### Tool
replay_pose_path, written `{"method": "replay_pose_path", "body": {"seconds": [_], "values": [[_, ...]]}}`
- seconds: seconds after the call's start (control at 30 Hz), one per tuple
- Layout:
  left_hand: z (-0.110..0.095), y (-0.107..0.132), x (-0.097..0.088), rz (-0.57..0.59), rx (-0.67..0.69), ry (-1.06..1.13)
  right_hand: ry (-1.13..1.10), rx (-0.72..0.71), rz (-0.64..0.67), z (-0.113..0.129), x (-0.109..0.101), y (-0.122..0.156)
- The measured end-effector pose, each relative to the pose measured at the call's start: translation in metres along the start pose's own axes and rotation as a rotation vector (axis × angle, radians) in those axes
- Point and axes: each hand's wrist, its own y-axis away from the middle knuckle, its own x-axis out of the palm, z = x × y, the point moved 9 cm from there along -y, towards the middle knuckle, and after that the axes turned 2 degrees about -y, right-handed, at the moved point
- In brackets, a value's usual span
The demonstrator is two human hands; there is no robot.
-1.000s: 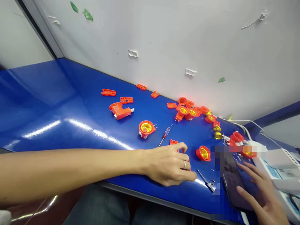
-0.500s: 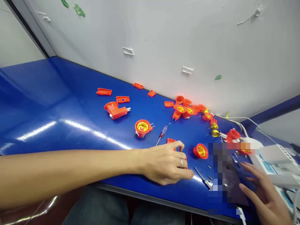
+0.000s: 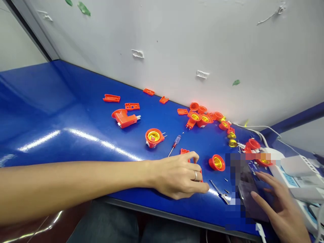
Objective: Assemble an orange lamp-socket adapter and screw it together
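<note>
My left hand, with a ring on one finger, rests palm down on the blue table. Its fingers are bent and apart. Red plastic pieces show just beyond them and between them; what lies under the palm is hidden. My right hand hovers with fingers apart above a dark, flat, phone-like device, partly blurred out. Whether a fingertip touches it I cannot make out. Between the hands lie a red lamp socket with a brass thread, a thin metal-shafted tool and small metal pins.
A screwdriver lies beyond my left hand. Farther left are a socket with plug prongs, another on its side and red covers. More sockets cluster by the white wall. White power strips and cables stand right.
My right hand has moved a little left and farther over the dark device. My left hand has stayed in place.
</note>
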Motion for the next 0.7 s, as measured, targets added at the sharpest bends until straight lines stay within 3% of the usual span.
{"method": "replay_pose_path", "body": {"seconds": [0.3,0.5,0.7], "values": [[-0.001,-0.001,-0.004,-0.025,0.002,-0.001,-0.027,0.034,0.041,0.030,0.004,0.013],[-0.001,-0.001,-0.002,-0.015,0.004,0.002,0.008,-0.041,0.067,0.021,0.006,0.009],[-0.001,0.000,-0.002,-0.011,0.004,0.004,-0.117,0.024,0.020,0.001,-0.007,0.011]]}}
